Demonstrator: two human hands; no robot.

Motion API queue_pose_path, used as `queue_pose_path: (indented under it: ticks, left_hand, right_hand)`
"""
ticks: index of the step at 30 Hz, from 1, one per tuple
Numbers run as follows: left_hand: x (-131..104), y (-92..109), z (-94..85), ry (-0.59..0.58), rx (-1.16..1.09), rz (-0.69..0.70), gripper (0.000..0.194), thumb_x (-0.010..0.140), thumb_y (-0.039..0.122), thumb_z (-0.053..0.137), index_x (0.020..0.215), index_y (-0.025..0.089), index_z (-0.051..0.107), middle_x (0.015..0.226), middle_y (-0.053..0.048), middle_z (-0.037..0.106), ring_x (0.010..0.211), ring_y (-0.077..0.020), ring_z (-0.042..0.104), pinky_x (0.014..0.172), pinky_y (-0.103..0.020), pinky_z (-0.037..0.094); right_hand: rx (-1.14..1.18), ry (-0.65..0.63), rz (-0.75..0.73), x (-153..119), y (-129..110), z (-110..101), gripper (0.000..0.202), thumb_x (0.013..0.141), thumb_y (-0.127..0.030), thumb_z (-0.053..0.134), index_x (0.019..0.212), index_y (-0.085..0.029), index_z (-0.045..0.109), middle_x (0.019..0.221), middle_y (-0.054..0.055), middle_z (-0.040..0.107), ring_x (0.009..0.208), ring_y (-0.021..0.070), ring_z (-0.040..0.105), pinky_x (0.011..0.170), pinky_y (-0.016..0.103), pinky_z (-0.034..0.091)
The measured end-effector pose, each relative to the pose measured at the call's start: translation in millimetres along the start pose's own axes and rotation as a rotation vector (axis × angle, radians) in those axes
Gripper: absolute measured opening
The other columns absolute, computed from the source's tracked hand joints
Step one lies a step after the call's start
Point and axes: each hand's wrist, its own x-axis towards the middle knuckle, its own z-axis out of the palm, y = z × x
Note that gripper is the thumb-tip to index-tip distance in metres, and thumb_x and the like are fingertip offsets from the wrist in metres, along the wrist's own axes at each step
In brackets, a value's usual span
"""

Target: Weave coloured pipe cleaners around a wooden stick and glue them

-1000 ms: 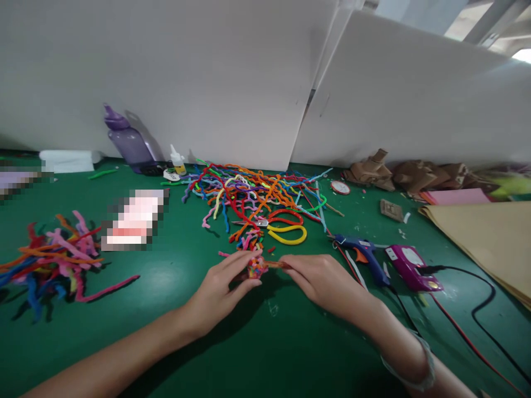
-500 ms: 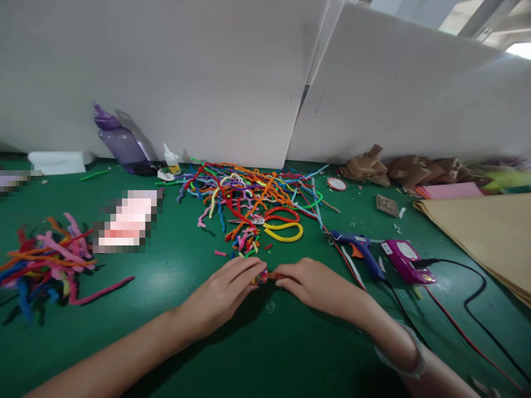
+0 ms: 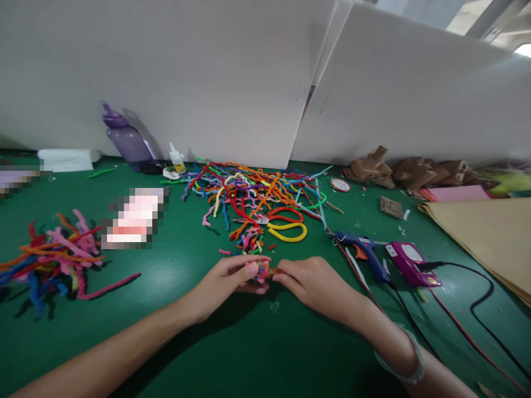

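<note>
Near the middle of the green table, my left hand (image 3: 232, 278) holds a small multicoloured bundle (image 3: 260, 270) between thumb and fingers. From its right side sticks a thin brown stem (image 3: 274, 271), pinched by the fingertips of my right hand (image 3: 305, 278). Just beyond the hands lie short fuzzy cut pieces (image 3: 249, 239) in mixed colours. Scissors (image 3: 287, 231) with one red and one yellow handle rest behind them, blades pointing left. A large tangle of coloured pipe cleaners (image 3: 249, 190) spreads behind the scissors.
On the right are a blue glue gun (image 3: 363, 249), a magenta device (image 3: 412, 264) with a black cable, and brown paper (image 3: 485, 226). A second pipe cleaner pile (image 3: 53, 254) lies left. Behind stand a purple bottle (image 3: 128, 142) and a small glue bottle (image 3: 176, 158).
My left hand has turned and its fingers have shifted, so more of the multicoloured bundle shows. My right hand keeps its pinch on the stem. The whole view has shifted slightly.
</note>
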Motion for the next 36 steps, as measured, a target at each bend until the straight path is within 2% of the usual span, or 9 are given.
queue_pose_path:
  ticks: [3,7,12,16,20,28,31,34,36]
  left_hand:
    - [-1.7,0.1,1.7,-0.003,-0.153,-0.049,0.034,0.084,0.032,0.064,0.112,0.013,0.065,0.090,-0.009,0.069,0.075,-0.0157,0.066,0.073,-0.030,0.055]
    - [-4.4,4.5,1.8,-0.075,-0.202,-0.072,0.034,0.083,0.034,0.066,0.108,0.011,0.067,0.076,-0.007,0.065,0.066,-0.0128,0.060,0.062,-0.026,0.053]
    - [-7.1,10.8,4.8,-0.135,-0.205,-0.011,0.041,0.086,0.041,0.059,0.116,0.014,0.063,0.083,-0.007,0.064,0.074,-0.0163,0.061,0.066,-0.029,0.054]
    - [-7.2,13.0,6.5,-0.114,-0.134,0.040,0.039,0.087,0.039,0.058,0.118,0.016,0.063,0.086,-0.009,0.066,0.074,-0.0178,0.063,0.065,-0.031,0.055]
    - [-7.1,11.5,5.1,-0.087,-0.101,0.019,0.037,0.087,0.035,0.058,0.115,0.012,0.064,0.070,-0.007,0.067,0.063,-0.0161,0.063,0.059,-0.029,0.054]
    - [-11.2,11.4,6.0,-0.187,-0.175,0.010,0.033,0.089,0.033,0.056,0.112,0.010,0.065,0.070,-0.007,0.065,0.059,-0.0144,0.063,0.054,-0.025,0.053]
    - [-14.0,13.7,8.4,-0.180,-0.060,0.069,0.032,0.092,0.033,0.051,0.115,0.014,0.063,0.079,-0.007,0.065,0.065,-0.0161,0.065,0.058,-0.028,0.056]
    - [-17.3,17.2,9.5,-0.101,0.197,0.226,0.034,0.092,0.028,0.049,0.125,0.023,0.055,0.089,-0.005,0.064,0.069,-0.0148,0.066,0.064,-0.029,0.058]
    - [-19.1,19.1,9.2,-0.091,0.397,0.332,0.036,0.091,0.024,0.052,0.126,0.028,0.055,0.094,-0.003,0.063,0.069,-0.0131,0.066,0.067,-0.028,0.057]
  right_hand:
    - [-0.077,0.052,-0.047,-2.8,-1.4,1.6,0.034,0.098,-0.036,0.033,0.084,-0.018,0.059,0.067,0.003,0.067,0.057,0.0147,0.061,0.051,0.029,0.024]
    - [-0.034,0.076,-0.104,-6.7,-6.9,-3.7,0.034,0.098,-0.036,0.033,0.084,-0.019,0.059,0.068,0.002,0.067,0.058,0.0140,0.061,0.053,0.028,0.026]
    - [0.078,0.017,0.021,-5.5,-6.7,-14.5,0.029,0.097,-0.037,0.038,0.088,-0.021,0.061,0.076,0.002,0.070,0.066,0.0159,0.065,0.057,0.026,0.032]
    - [0.220,0.004,0.028,-2.9,0.0,-16.3,0.025,0.096,-0.034,0.042,0.088,-0.022,0.062,0.079,0.000,0.070,0.069,0.0143,0.064,0.060,0.023,0.035]
    - [0.279,0.035,-0.034,-2.8,3.9,-13.5,0.023,0.095,-0.031,0.043,0.086,-0.021,0.062,0.076,-0.001,0.068,0.066,0.0120,0.061,0.060,0.022,0.035]
    - [0.129,0.168,-0.188,-5.6,10.4,-5.8,0.033,0.097,-0.033,0.036,0.083,-0.017,0.061,0.065,0.002,0.061,0.059,0.0125,0.056,0.057,0.026,0.032]
    - [0.064,0.210,-0.213,-5.2,11.1,-4.1,0.035,0.098,-0.033,0.033,0.085,-0.016,0.061,0.065,0.002,0.059,0.058,0.0132,0.053,0.056,0.027,0.030]
    - [0.035,0.209,-0.205,-5.4,8.6,-4.6,0.035,0.098,-0.032,0.033,0.084,-0.016,0.060,0.065,0.002,0.059,0.059,0.0135,0.053,0.057,0.028,0.030]
    - [0.012,0.212,-0.204,-6.4,5.9,-6.1,0.034,0.098,-0.032,0.033,0.084,-0.016,0.060,0.065,0.002,0.059,0.059,0.0137,0.053,0.057,0.028,0.030]
